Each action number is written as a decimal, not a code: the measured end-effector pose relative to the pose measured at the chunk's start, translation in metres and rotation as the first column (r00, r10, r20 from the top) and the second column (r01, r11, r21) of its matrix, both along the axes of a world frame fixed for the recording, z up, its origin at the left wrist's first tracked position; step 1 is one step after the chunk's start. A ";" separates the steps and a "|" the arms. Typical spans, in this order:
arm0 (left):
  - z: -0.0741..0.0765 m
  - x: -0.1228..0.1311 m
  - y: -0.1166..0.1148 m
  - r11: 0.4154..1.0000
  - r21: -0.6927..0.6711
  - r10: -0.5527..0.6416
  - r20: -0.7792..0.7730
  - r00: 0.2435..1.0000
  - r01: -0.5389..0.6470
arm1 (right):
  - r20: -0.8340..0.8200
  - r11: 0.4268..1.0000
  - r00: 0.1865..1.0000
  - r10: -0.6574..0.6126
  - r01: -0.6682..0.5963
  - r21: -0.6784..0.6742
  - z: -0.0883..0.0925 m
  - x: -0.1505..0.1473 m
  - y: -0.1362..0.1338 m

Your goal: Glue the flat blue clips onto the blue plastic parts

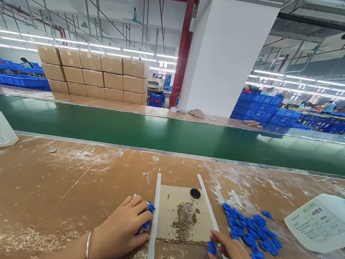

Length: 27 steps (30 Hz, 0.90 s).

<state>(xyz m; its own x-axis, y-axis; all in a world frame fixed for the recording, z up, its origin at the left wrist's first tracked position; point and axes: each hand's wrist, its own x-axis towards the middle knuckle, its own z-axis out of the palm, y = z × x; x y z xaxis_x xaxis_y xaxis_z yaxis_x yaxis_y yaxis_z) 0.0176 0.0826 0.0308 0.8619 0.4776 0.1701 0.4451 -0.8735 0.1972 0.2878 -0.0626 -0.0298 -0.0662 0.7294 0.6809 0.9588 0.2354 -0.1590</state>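
Blue plastic shows beneath the left hand (128, 225), its fingers curled down around a blue part (150, 209) that they mostly hide; how firmly they grip it I cannot tell. That hand would do best to steady the part low over the brown tabletop (63, 184), leaving its upper side free for the other hand. In the middle, a small clear plastic cup (187, 213) stands amid dark, wet-looking spots on a tan cardboard sheet (170, 198); any reach across should be slow, lest the cup be knocked. The right hand (230, 253) pinches a blue plastic piece (211, 247) between thumb and fingers, nearly closed; a light hold by the edge, with the piece turned the right way beforehand, seems wisest.

As for position, the left hand's part lies under its fingertips, just left of the left tape strip (155, 213). The cup sits between the two hands and a little beyond them, with a black round lid (195, 193) past it, near the sheet's far right corner. The right hand's piece is at the sheet's near right corner, beside the right tape strip (207, 200). Rightward, the loose pile of blue pieces (250, 230) spreads near that hand, and farther right stands a white jug (319, 223).
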 end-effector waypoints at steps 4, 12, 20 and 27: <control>-0.003 0.002 -0.002 1.000 0.006 -0.029 -0.009 1.000 0.029 | -0.125 0.999 0.992 -0.018 0.012 -0.050 0.019 -0.017 0.025; -0.004 -0.003 -0.007 0.969 -0.234 -0.007 0.286 0.958 0.077 | -0.121 0.990 0.993 0.004 -0.021 -0.141 0.027 -0.026 0.063; 0.001 0.002 -0.006 0.362 -0.874 0.387 0.456 0.801 0.323 | -0.831 0.957 0.557 0.013 -0.249 -0.152 0.027 -0.060 0.046; -0.005 0.002 -0.005 0.104 -0.888 0.490 0.437 0.754 0.447 | -0.979 0.953 -0.191 0.078 -0.274 0.129 0.019 -0.120 0.040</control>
